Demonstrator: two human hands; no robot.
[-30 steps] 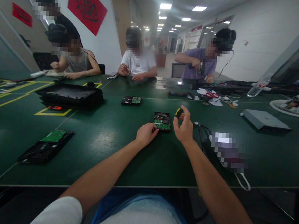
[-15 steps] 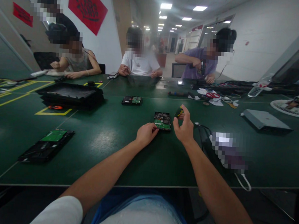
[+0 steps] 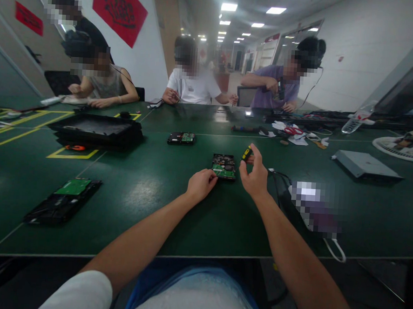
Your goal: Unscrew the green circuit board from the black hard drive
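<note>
A hard drive (image 3: 224, 161) with a green circuit board lies on the green table in front of me. Closed at its near left corner, my left hand (image 3: 202, 184) pinches the drive's edge. Just right of the drive, my right hand (image 3: 254, 176) grips a screwdriver (image 3: 246, 153) with a black and yellow handle. The handle slants up to the right between thumb and fingers; its thin shaft is too small to make out clearly, though it points down toward the drive.
Another hard drive (image 3: 181, 138) lies farther back. A black drive with a green board (image 3: 73, 187) is at left, below a black tray (image 3: 96, 128). On the right are a blurred phone (image 3: 315, 208) with a cable and a grey metal box (image 3: 366, 165). Several people sit across the table.
The screwdriver handle has turned in my right hand, so more of its yellow shows. My left hand stays on the drive. A person opposite has moved a hand outward to the right.
</note>
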